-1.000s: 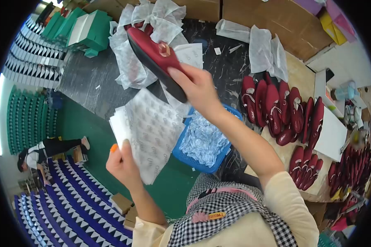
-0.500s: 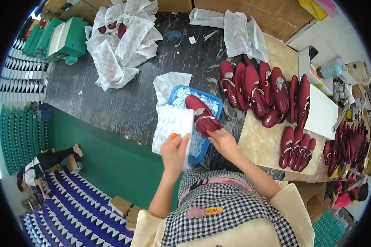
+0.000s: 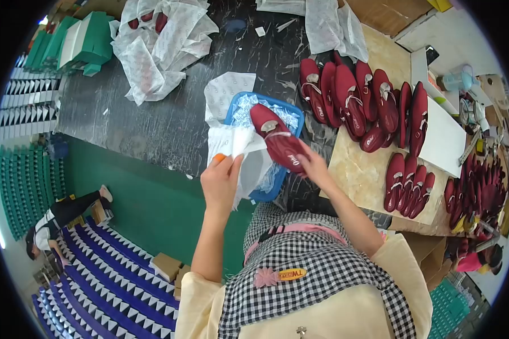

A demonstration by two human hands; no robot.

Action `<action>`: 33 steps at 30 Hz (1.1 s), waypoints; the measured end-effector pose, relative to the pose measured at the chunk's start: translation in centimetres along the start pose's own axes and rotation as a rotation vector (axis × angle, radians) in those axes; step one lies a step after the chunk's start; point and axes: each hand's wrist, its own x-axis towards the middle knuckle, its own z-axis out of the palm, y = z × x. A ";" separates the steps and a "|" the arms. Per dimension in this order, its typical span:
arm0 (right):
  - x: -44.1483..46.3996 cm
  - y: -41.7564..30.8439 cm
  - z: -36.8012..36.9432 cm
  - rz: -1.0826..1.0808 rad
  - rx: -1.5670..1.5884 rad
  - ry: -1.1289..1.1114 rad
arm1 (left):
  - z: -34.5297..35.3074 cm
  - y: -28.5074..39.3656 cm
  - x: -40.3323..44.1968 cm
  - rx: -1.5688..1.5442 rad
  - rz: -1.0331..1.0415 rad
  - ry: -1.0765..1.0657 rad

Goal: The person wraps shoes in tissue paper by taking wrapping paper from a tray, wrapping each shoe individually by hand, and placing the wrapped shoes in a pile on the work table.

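My left hand (image 3: 220,178), with an orange cover on one finger, pinches white printed tissue paper (image 3: 218,141). My right hand (image 3: 315,168) grips the heel end of a dark red shoe (image 3: 278,138), its toe pointing up and left and its insole facing up. Both are held over a blue basket (image 3: 298,116) full of small blue-and-white packets (image 3: 244,107). The paper touches or nearly touches the shoe's left side. Another printed sheet (image 3: 226,90) lies left of the basket.
Several red shoes (image 3: 348,96) stand at the right on the table (image 3: 147,130). Tissue-wrapped shoes (image 3: 152,51) lie at the back left, beside green boxes (image 3: 87,42). A person (image 3: 51,226) bends over rows of boxes at the far left. A white box (image 3: 441,141) is at the right.
The shoe first came down from over the wrapped pile to above the basket and turned insole up. The paper came in beside it, and my left hand has since shifted slightly left.
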 end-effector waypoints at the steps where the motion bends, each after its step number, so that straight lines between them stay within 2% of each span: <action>1: -1.0 -2.7 -1.2 0.015 0.044 0.012 | 0.6 -0.6 0.4 0.083 0.015 0.002; 2: -3.2 -7.0 -3.2 0.090 0.020 0.012 | 1.2 -1.3 0.8 0.166 0.029 0.001; 4: -6.6 -10.0 -8.9 0.009 -0.097 -0.163 | 2.1 -2.5 1.4 0.332 0.064 -0.011; 5: -8.9 -12.6 -10.4 -0.056 -0.213 -0.174 | 2.4 -2.5 1.7 0.330 0.047 -0.033; 7: -11.7 -14.1 -10.8 -0.118 -0.332 -0.169 | 3.1 -1.6 1.6 0.316 0.040 -0.059; 9: -12.7 -14.8 -8.6 -0.123 -0.419 -0.240 | 3.0 1.3 -0.5 0.300 0.157 -0.152; 10: -12.4 -16.9 -6.4 0.170 -0.244 -0.278 | 2.5 3.1 -2.1 0.201 0.259 -0.152; 11: -10.2 -14.4 -4.7 0.211 -0.047 -0.375 | 2.1 4.2 -4.3 0.112 0.306 -0.138; 12: -8.3 -14.0 -2.4 0.222 -0.095 -0.395 | 0.7 5.3 -5.1 0.116 0.305 -0.087; 13: -5.9 -13.5 1.0 0.135 0.080 -0.388 | -0.8 5.8 -4.9 0.118 0.301 -0.038; 14: -2.8 -13.5 4.5 -0.202 0.233 -0.468 | -2.1 4.4 -3.9 0.081 0.257 0.043; 15: -0.3 -17.5 7.3 -0.330 0.134 -0.541 | -3.9 3.5 -2.5 0.088 0.179 0.177; 16: 0.8 -20.0 9.9 -0.417 0.273 -0.520 | -6.1 3.1 -0.6 0.068 0.091 0.320; 17: 1.2 -22.7 13.7 -0.568 0.640 -0.389 | -8.6 2.2 0.8 0.153 -0.011 0.408; 18: 2.0 -23.0 13.9 -0.575 0.343 -0.585 | -9.7 2.0 1.9 -0.050 -0.088 0.492; 19: -0.2 -23.2 13.1 -0.574 0.204 -0.619 | -9.3 3.0 3.1 -0.237 -0.163 0.546; 20: -0.2 -21.9 12.8 -0.623 -0.008 -0.725 | -8.4 1.6 3.0 -0.225 -0.170 0.439; 21: -1.4 -20.2 12.0 -0.704 0.104 -0.529 | -6.8 -0.3 2.5 -0.214 -0.181 0.333; 22: -1.1 -18.9 9.9 -0.610 0.033 -0.508 | -5.2 -0.8 2.6 -0.221 -0.183 0.322; 23: -0.1 -17.3 7.3 -0.604 -0.134 -0.380 | -3.5 -1.0 2.7 -0.230 -0.091 0.265; 24: 0.4 -16.2 3.1 -0.402 -0.134 -0.370 | -2.5 -1.2 2.7 -0.235 0.001 0.207; 26: 1.8 -11.1 -5.2 -0.168 -0.319 0.119 | -1.4 -1.7 2.9 -0.186 0.019 0.144; 27: 3.6 -9.1 -10.4 -0.322 -0.360 0.270 | -0.8 -1.9 3.1 -0.136 0.036 0.089; 28: 4.2 -6.5 -14.5 -0.412 -0.647 0.565 | -0.4 -2.0 3.1 -0.083 0.051 0.030; 29: 6.1 -2.9 -17.3 -0.241 -0.933 0.712 | 0.1 -1.9 3.0 -0.029 0.068 -0.035; 31: 8.7 0.9 -17.8 -0.134 -1.331 0.706 | 2.1 -0.6 3.1 -0.070 0.084 -0.073; 33: 10.6 1.1 -17.8 -0.115 -1.297 0.739 | 3.7 0.4 2.9 -0.074 0.057 -0.114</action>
